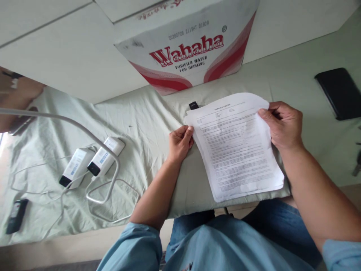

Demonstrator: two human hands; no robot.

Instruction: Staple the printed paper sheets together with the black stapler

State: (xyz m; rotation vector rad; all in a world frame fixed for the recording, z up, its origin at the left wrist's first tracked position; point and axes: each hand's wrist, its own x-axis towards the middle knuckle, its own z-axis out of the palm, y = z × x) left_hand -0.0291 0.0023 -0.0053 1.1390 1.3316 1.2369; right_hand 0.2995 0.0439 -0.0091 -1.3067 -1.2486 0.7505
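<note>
The left hand (180, 142) is gripping the left edge of a thin stack of white printed paper sheets (237, 146), thumb lying on top, fingers curling under and hidden. Its bare forearm is running down towards 7 o'clock into a light blue sleeve. The right hand (282, 124) is pinching the stack's upper right corner, fingers folded over the edge, knuckles raised; that forearm is leaving the view at 4 o'clock. Both hands are closed on the paper. The stack is lying tilted on the pale green cloth-covered tabletop (158, 124), at centre, its lower edge reaching the near rim.

The print on the top sheet is too small to read beyond a short heading. A small black object (193, 105) at 12 o'clock of the stack is partly covered by the paper; what it is cannot be told. The white and red cardboard carton marked Wahaha (191, 49) is cut off at the top. At 9 o'clock, two white rectangular power adapters (93, 162) are lying among white cables. A flat black rectangular device (340, 93) is resting at 2 o'clock.
</note>
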